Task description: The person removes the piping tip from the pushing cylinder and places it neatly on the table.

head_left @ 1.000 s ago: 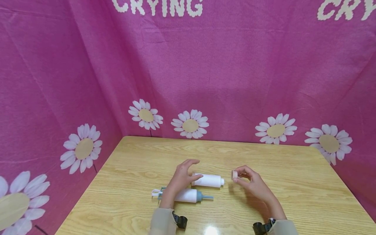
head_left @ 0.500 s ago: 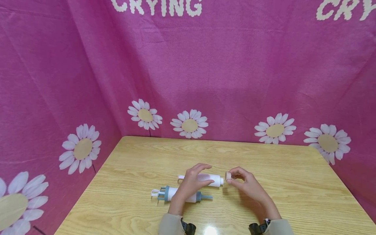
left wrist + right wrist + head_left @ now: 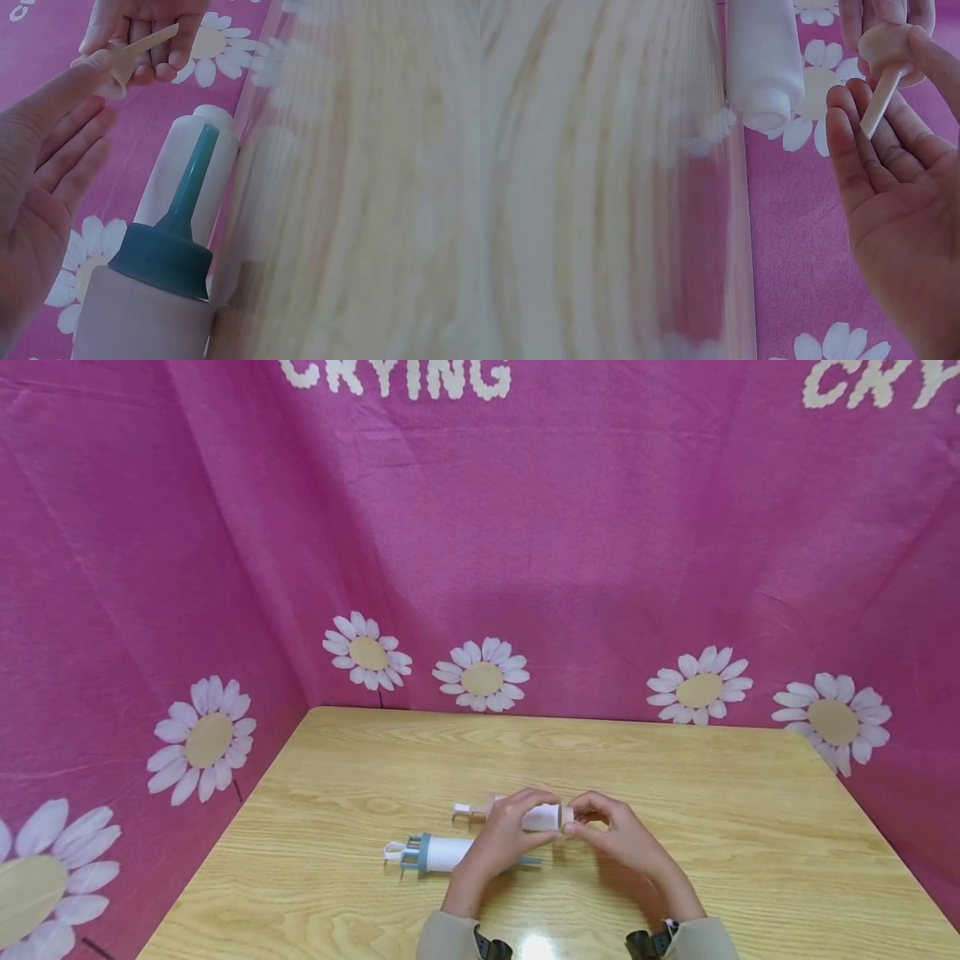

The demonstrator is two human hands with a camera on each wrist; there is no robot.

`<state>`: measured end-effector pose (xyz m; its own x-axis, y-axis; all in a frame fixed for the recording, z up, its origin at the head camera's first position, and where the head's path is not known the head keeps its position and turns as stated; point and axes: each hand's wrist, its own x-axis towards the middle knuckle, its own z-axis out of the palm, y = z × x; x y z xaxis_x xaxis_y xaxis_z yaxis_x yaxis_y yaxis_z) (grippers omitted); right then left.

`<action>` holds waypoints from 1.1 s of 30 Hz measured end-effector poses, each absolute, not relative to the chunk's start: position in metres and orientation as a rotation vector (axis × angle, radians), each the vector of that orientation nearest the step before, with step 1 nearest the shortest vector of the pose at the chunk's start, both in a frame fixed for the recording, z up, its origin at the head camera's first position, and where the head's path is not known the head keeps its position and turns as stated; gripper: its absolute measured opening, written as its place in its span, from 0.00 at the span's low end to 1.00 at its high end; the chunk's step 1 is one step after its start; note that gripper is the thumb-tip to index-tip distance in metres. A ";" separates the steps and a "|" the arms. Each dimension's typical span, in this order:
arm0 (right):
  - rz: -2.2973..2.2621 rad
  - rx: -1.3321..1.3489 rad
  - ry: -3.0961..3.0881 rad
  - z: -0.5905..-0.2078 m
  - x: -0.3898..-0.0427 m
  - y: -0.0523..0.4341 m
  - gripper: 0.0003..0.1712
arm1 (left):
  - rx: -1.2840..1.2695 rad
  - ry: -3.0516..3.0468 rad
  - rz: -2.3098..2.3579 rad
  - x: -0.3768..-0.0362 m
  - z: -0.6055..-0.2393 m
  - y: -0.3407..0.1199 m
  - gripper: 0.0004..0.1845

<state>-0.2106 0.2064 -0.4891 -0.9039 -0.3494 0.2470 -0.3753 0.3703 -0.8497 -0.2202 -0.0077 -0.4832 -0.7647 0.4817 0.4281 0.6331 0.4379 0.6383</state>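
Note:
A beige nozzle cap point(image 3: 116, 71) with a thin slanted spout is between my two hands, raised over the table. My left hand point(image 3: 506, 835) pinches one side of it, thumb on its edge. From the other side my right hand point(image 3: 615, 835) holds it between thumb and fingers, the spout lying along its open palm in the right wrist view. Under and behind the left hand lies a white syringe-like tube point(image 3: 540, 817) with a bare short neck point(image 3: 766, 109) and a pale plunger handle point(image 3: 468, 810). The left hand hides its middle.
Nearer me lies a second white syringe-like tube point(image 3: 447, 854) with a teal nozzle cap point(image 3: 161, 259) and a looped white plunger handle point(image 3: 395, 852). Both lie on a wood-grain table point(image 3: 360, 760). A magenta daisy-printed cloth point(image 3: 585, 543) hangs behind and at the left.
My right hand has brought the nozzle cap leftward. The left hand has moved right across the white tube, and its fingers now meet the cap.

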 end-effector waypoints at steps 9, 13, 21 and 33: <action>1.681 0.593 -2.607 -0.488 -0.209 0.208 0.11 | -0.995 -2.489 -1.241 -0.221 -0.482 -0.009 0.19; 1.786 0.450 -2.619 -0.489 -0.207 0.213 0.17 | -0.975 -2.482 -1.241 -0.221 -0.479 -0.010 0.20; 2.063 0.274 -2.562 -0.493 -0.207 0.224 0.23 | -0.967 -2.438 -1.276 -0.223 -0.474 -0.012 0.20; 2.201 0.556 -2.573 -0.497 -0.207 0.233 0.25 | -1.002 -2.393 -1.268 -0.222 -0.473 -0.012 0.20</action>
<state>-0.2074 0.2328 -0.4967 -0.9069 -0.4211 -0.0108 -0.0544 0.1426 -0.9883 -0.2215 -0.0124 -0.4727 -0.7311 0.4555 0.5079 0.6761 0.3840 0.6288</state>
